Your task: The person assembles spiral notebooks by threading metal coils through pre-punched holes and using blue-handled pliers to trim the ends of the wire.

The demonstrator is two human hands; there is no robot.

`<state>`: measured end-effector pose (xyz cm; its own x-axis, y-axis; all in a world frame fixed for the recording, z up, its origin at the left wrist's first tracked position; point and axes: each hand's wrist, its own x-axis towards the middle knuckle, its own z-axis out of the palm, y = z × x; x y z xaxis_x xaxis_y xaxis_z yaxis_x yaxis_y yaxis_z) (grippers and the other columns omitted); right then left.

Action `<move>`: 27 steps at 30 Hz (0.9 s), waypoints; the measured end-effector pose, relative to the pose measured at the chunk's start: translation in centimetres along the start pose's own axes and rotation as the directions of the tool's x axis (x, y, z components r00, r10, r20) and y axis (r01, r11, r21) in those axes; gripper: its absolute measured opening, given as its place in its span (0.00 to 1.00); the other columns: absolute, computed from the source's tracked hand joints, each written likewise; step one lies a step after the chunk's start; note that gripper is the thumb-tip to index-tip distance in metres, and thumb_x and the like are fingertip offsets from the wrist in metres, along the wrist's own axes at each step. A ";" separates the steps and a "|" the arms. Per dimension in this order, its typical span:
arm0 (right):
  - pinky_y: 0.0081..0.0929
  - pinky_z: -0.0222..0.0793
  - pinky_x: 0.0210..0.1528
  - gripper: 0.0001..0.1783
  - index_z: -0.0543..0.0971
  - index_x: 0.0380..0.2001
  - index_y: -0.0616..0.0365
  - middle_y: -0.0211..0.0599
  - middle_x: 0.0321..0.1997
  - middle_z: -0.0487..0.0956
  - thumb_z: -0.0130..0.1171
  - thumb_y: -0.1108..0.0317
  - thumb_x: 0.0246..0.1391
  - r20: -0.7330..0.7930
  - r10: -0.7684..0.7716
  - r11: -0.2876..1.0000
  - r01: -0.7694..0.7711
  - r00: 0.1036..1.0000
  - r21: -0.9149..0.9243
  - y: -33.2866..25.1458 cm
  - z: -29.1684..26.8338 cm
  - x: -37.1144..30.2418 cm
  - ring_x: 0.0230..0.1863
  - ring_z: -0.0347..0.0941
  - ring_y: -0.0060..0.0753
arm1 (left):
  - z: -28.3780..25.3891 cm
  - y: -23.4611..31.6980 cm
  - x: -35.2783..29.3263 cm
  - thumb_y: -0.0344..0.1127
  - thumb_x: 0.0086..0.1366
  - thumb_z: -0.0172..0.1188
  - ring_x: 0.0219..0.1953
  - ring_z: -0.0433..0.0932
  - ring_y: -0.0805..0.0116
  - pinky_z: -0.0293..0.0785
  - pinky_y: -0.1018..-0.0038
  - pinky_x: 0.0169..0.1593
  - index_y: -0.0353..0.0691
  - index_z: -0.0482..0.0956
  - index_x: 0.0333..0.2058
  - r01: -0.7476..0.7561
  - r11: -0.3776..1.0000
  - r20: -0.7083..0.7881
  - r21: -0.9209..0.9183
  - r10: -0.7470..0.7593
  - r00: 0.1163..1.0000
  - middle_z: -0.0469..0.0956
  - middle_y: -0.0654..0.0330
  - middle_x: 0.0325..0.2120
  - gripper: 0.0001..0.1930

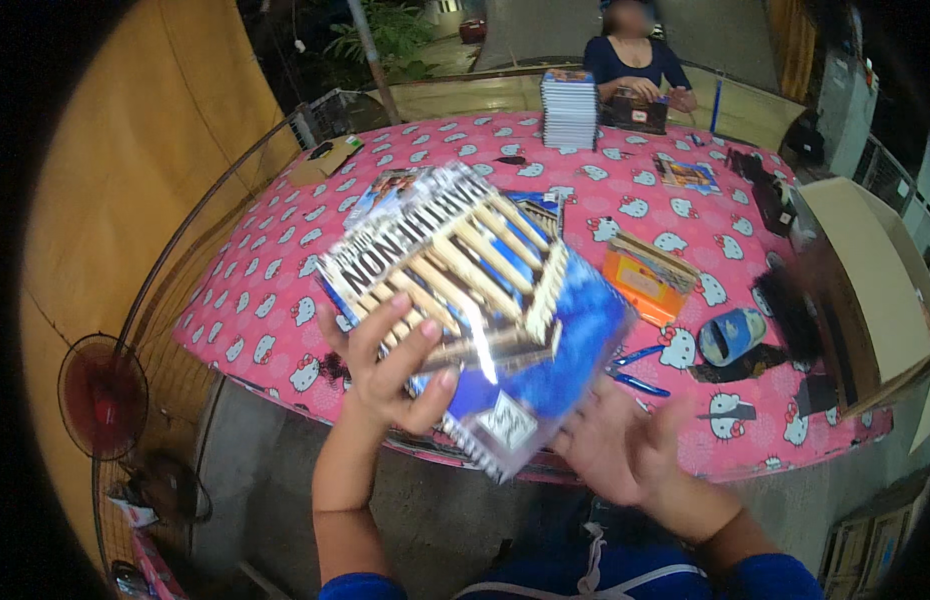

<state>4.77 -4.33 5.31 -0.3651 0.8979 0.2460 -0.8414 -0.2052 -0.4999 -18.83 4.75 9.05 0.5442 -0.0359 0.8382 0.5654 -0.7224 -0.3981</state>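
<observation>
A spiral-bound notebook (485, 310) is held tilted above the near edge of the table; its glossy cover shows a columned temple over blue. The fingers and thumb of my left hand (395, 365) press on the left part of that cover. Below the notebook's right corner is my right hand (625, 440), palm up with fingers apart; its fingertips are at the notebook's edge, partly blurred. Pliers with blue handles (640, 383) lie just beyond my right hand. Behind the held notebook, other picture-covered notebooks (390, 188) lie on the table, partly hidden.
A pink patterned cloth (255, 300) covers the table. To the right are an orange packet (645, 290), a blue slipper-shaped item (733, 335) and an open cardboard box (870, 290). At the far side, a notebook stack (569, 115) stands near a seated person (635, 70) handling a dark item.
</observation>
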 end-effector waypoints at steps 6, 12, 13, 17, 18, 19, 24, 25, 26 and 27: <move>0.42 0.66 0.59 0.26 0.63 0.59 0.56 0.42 0.56 0.71 0.49 0.55 0.63 -0.107 -0.105 0.983 0.120 0.989 0.140 -2.3 3.2 8.0 0.55 0.71 0.40 | 3.1 -3.7 5.5 0.36 0.49 0.63 0.48 0.75 0.50 0.28 0.39 0.66 0.59 0.67 0.41 -0.317 0.926 -0.049 0.205 0.333 0.942 0.76 0.61 0.45 0.20; 0.45 0.75 0.49 0.23 0.72 0.49 0.60 0.45 0.47 0.78 0.60 0.60 0.52 -0.183 -0.354 0.935 0.351 0.917 -0.049 -9.0 1.4 12.8 0.44 0.77 0.44 | 5.7 -9.5 10.2 0.46 0.50 0.68 0.59 0.65 0.54 0.38 0.51 0.68 0.53 0.65 0.56 0.137 0.988 -0.588 0.075 -0.067 0.806 0.75 0.53 0.47 0.34; 0.45 0.75 0.48 0.23 0.72 0.48 0.61 0.45 0.45 0.79 0.60 0.61 0.52 -0.151 -0.306 0.952 0.300 0.940 -0.061 -10.5 0.4 13.4 0.42 0.78 0.43 | 5.9 -10.5 9.6 0.49 0.51 0.68 0.59 0.65 0.53 0.44 0.53 0.67 0.47 0.65 0.56 0.328 0.918 -0.547 -0.222 -0.396 0.737 0.74 0.50 0.47 0.35; 0.44 0.76 0.46 0.20 0.73 0.46 0.64 0.47 0.41 0.79 0.59 0.65 0.51 -0.141 -0.113 0.984 0.091 0.984 -0.155 -13.9 -3.1 14.6 0.40 0.79 0.43 | 6.2 -10.9 7.1 0.68 0.58 0.52 0.56 0.70 0.54 0.67 0.61 0.58 0.28 0.63 0.57 0.538 -0.633 0.823 -0.557 -0.509 0.252 0.72 0.44 0.50 0.45; 0.44 0.77 0.46 0.19 0.74 0.45 0.64 0.46 0.39 0.80 0.60 0.65 0.50 -0.187 -0.068 0.982 0.033 0.980 -0.185 -13.9 -4.0 15.0 0.39 0.79 0.43 | 7.3 -10.3 6.7 0.73 0.57 0.46 0.54 0.72 0.56 0.67 0.60 0.58 0.27 0.63 0.57 0.422 -0.808 0.897 -0.410 -0.275 0.345 0.71 0.44 0.53 0.49; 0.43 0.78 0.44 0.19 0.74 0.44 0.65 0.47 0.39 0.80 0.60 0.67 0.50 -0.208 0.048 0.978 -0.088 0.977 -0.188 -13.9 -4.9 15.1 0.38 0.79 0.43 | 7.9 -9.4 6.3 0.71 0.59 0.47 0.54 0.73 0.56 0.68 0.60 0.57 0.28 0.64 0.57 0.381 -0.855 0.908 -0.351 -0.212 0.360 0.71 0.45 0.53 0.46; 0.40 0.79 0.42 0.22 0.74 0.44 0.65 0.48 0.39 0.80 0.61 0.60 0.51 -0.334 0.303 0.852 -0.411 0.893 -0.326 -14.4 -9.9 18.3 0.36 0.80 0.41 | 12.1 -3.7 -0.1 0.39 0.65 0.55 0.50 0.76 0.55 0.74 0.60 0.55 0.33 0.66 0.56 0.397 -0.847 0.933 -0.354 -0.346 0.094 0.72 0.46 0.52 0.24; 0.40 0.79 0.42 0.24 0.74 0.44 0.65 0.48 0.39 0.80 0.62 0.57 0.52 -0.334 0.342 0.826 -0.450 0.878 -0.338 -14.9 -10.8 19.3 0.36 0.80 0.41 | 13.0 -2.9 -1.4 0.36 0.64 0.56 0.50 0.76 0.55 0.74 0.60 0.54 0.33 0.66 0.56 0.292 -0.875 0.922 -0.386 -0.363 0.132 0.72 0.46 0.51 0.23; 0.40 0.79 0.42 0.25 0.74 0.44 0.65 0.48 0.39 0.80 0.62 0.54 0.52 -0.332 0.384 0.797 -0.491 0.862 -0.353 -15.0 -10.8 19.9 0.37 0.80 0.40 | 13.4 -2.3 -1.9 0.33 0.63 0.57 0.50 0.76 0.54 0.74 0.60 0.54 0.32 0.66 0.55 0.182 -0.892 0.907 -0.414 -0.387 0.166 0.73 0.46 0.51 0.23; 0.43 0.76 0.47 0.40 0.70 0.49 0.68 0.51 0.45 0.78 0.60 0.40 0.49 -0.297 0.288 0.791 -0.401 0.910 -0.461 -14.9 -10.8 20.3 0.44 0.78 0.43 | 13.7 -1.9 -2.2 0.34 0.64 0.56 0.51 0.75 0.53 0.73 0.59 0.55 0.32 0.65 0.56 0.121 -0.876 0.878 -0.466 -0.440 0.188 0.72 0.46 0.51 0.23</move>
<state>14.22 21.17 8.79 -0.4563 0.8740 -0.1672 -0.3357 -0.3431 -0.8773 -12.62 15.64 2.80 0.3976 0.9176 0.0060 -0.7182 0.3071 0.6244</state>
